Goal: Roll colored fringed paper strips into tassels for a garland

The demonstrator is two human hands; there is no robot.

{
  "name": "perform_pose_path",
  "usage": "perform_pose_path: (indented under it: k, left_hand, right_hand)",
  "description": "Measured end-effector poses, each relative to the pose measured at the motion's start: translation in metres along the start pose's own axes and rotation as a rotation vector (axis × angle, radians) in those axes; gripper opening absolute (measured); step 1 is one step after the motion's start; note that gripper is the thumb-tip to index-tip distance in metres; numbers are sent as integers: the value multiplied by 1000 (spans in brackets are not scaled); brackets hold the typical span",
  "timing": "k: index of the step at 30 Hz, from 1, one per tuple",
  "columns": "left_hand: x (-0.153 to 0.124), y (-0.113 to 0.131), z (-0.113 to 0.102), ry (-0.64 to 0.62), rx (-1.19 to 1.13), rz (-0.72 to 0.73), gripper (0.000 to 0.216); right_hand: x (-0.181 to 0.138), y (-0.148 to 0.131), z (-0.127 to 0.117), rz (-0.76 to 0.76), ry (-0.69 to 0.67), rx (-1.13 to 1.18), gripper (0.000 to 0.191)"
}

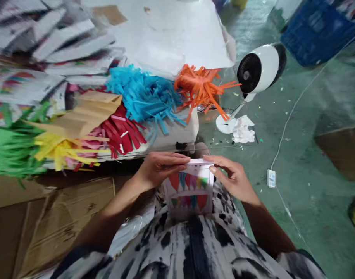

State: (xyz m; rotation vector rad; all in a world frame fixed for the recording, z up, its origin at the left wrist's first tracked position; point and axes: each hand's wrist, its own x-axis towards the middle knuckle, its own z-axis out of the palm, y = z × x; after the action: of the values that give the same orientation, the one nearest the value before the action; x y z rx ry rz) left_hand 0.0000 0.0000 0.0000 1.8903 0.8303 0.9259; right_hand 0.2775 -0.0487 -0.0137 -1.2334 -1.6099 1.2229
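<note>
A white printed packet (pixel 193 190) with pictures of coloured tassels rests over my lap, close to my body. My left hand (pixel 165 168) pinches its upper left corner between thumb and fingers. At the upper right corner, my right hand (pixel 231 174) grips the packet's edge the same way. A narrow pale flap shows along the top edge between the two hands. Whether anything is inside the packet I cannot tell. Beyond my hands, on the table, lie cut-paper tassel bundles: blue (pixel 144 93), orange (pixel 199 87), dark red (pixel 122 130), yellow (pixel 64 149) and green (pixel 16 149).
Piled white packets (pixel 67 38) cover the table's far left. A folded brown paper (pixel 87 112) lies over the tassels. Cardboard (pixel 75 217) is below the table edge. On the green floor stand a white fan (pixel 263 69), a power strip (pixel 271 178) with its cord, and a blue crate (pixel 317 31).
</note>
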Motion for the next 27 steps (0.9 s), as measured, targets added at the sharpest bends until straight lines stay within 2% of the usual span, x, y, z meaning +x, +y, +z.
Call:
perform_pose_path:
  k: [8, 11, 16, 19, 22, 24, 27]
  left_hand:
    - [-1, 25, 4, -33, 75, -17, 27]
    - [-4, 29, 7, 35, 79, -50, 32]
    - [3, 25, 2, 158, -122, -135, 16]
    - [26, 25, -17, 196, -160, -151, 18]
    - [53, 22, -47, 292, -86, -150, 22]
    - [63, 19, -73, 374, 82, -119, 27]
    - [56, 16, -119, 492, 461, -101, 27]
  right_hand:
    - [3, -16, 12, -59, 116, -63, 16]
    - [4, -16, 16, -85, 155, -73, 15]
    - [20, -23, 19, -142, 144, -96, 12]
    - [52, -38, 16, -132, 198, -162, 15]
    - [106, -51, 13, -115, 226, -149, 24]
    - [149, -54, 11, -114, 163, -64, 30]
    - [207, -45, 6, -30, 103, 72, 41]
